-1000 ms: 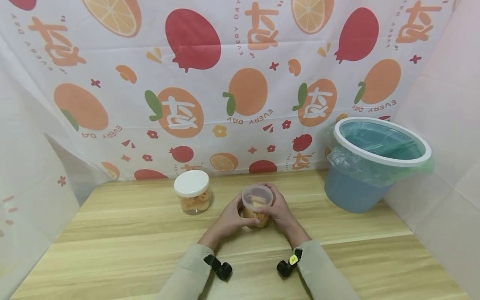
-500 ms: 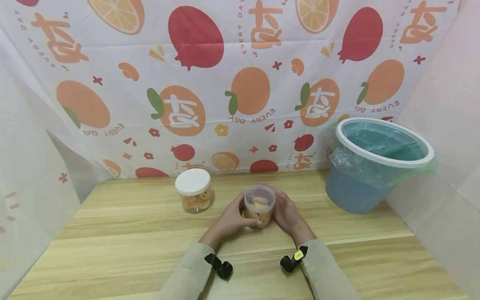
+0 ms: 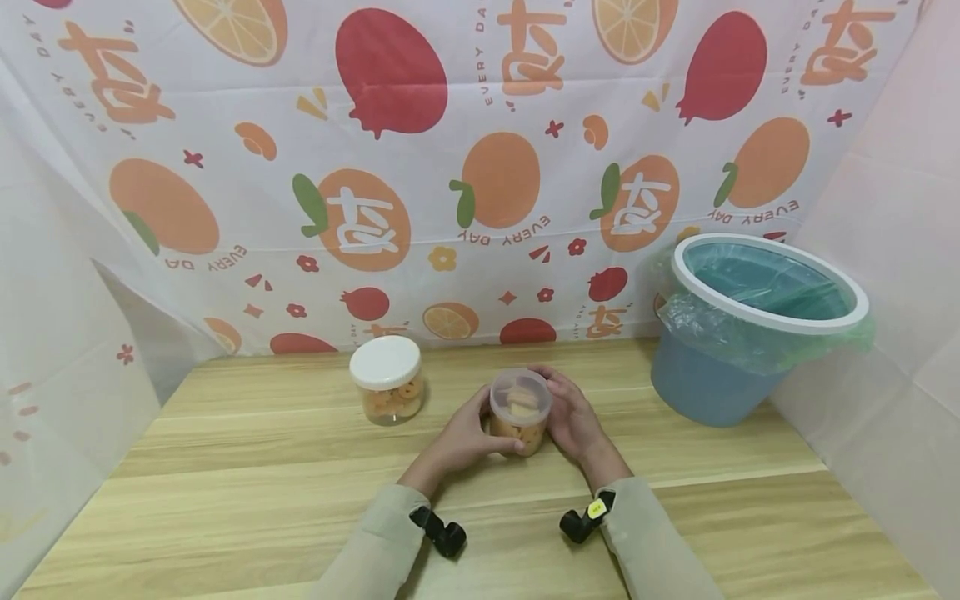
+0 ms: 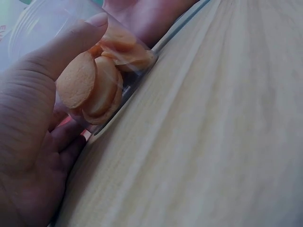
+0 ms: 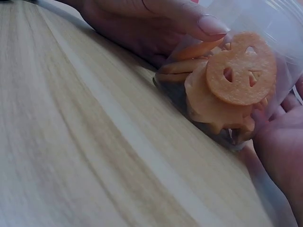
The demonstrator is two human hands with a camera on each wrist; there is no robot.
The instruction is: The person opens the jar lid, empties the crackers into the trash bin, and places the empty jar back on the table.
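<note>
A clear plastic jar [image 3: 521,410] of orange-brown cookies stands on the wooden table, its cookies showing through the top. My left hand [image 3: 462,431] grips it from the left, thumb [image 4: 78,42] across the near side. Close along the jar's right side is my right hand [image 3: 576,419], fingers loosely bent near the back of the rim and thumb off the front. Cutout cookies [image 5: 241,71] lie inside, seen in the right wrist view. Rounded cookies [image 4: 77,80] show through the wall in the left wrist view.
A second cookie jar with a white lid [image 3: 386,363] stands to the left. At the back right is a blue bin [image 3: 712,379] with a white rim and green bag liner. A fruit-print cloth [image 3: 420,200] hangs behind the table [image 3: 247,492].
My right hand's thumb has come off the jar's front and the hand has drawn back slightly to the right. The left hand keeps hold of the jar.
</note>
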